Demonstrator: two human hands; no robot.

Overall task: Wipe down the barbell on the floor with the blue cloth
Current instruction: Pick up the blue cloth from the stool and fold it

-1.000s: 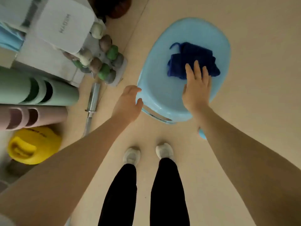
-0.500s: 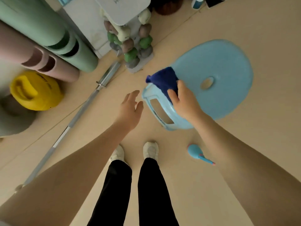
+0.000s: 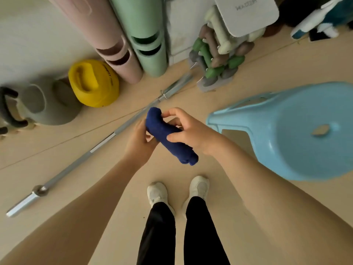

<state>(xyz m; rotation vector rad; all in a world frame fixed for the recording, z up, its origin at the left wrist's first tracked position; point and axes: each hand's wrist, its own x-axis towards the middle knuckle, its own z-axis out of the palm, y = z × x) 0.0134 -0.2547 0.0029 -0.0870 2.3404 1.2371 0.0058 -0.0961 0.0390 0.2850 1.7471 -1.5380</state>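
Note:
The dark blue cloth (image 3: 169, 137) is bunched into a roll in front of me, above the floor. My right hand (image 3: 191, 131) grips it from the right with thumb and fingers. My left hand (image 3: 138, 142) cups its left side from below. The silver barbell (image 3: 99, 144) lies bare on the tan floor, running diagonally from its sleeve end at lower left up toward the dumbbell rack. Part of the bar is hidden behind my hands and the cloth.
A light blue plastic stool (image 3: 290, 134) stands at right. A rack of small dumbbells (image 3: 215, 56) sits at the back, with rolled pink (image 3: 107, 39) and green mats (image 3: 145, 35), a yellow weight (image 3: 93, 83) and a grey kettlebell (image 3: 44, 102) to the left. My feet (image 3: 177, 190) stand below the cloth.
My right hand lifted the cloth off the stool and carried it left. My left hand came in and took hold of it too. The view swung left, showing more of the barbell.

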